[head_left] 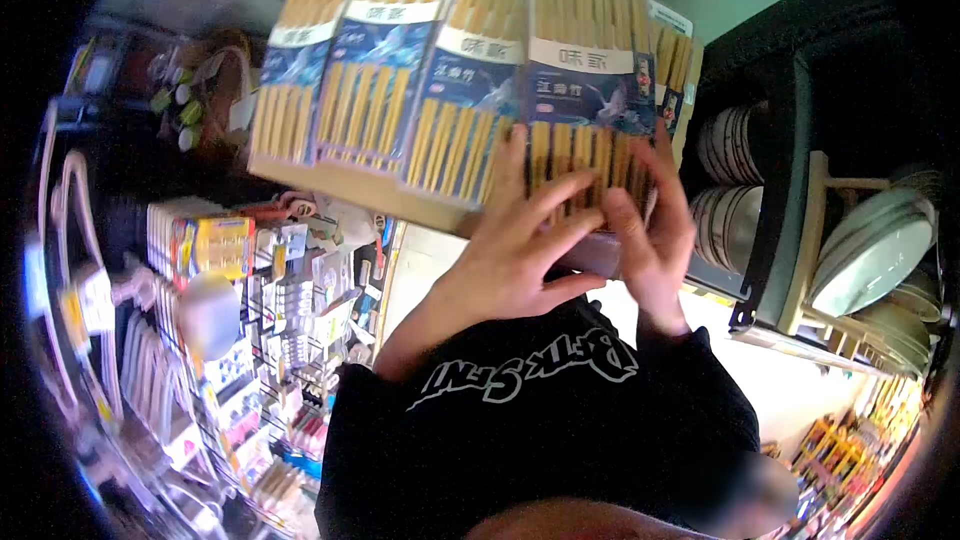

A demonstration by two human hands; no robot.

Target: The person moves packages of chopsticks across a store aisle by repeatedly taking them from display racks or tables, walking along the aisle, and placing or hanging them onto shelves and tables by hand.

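One chopstick pack (580, 85) stands at 12 o'clock from both hands, the left hand (505, 255) laying its widely spread fingers over the lower front, the right hand (660, 265) with its thumb near the lower front and its fingers bent along the 3 o'clock edge, though I cannot tell whether they grip it. Three packs (385, 50) stand in a row from 10 to 11 o'clock of the left fingers, and a fifth pack (672, 65) shows partly behind, at 12 o'clock from the right hand. Two bowl stacks (722, 225) sit towards 2 o'clock.
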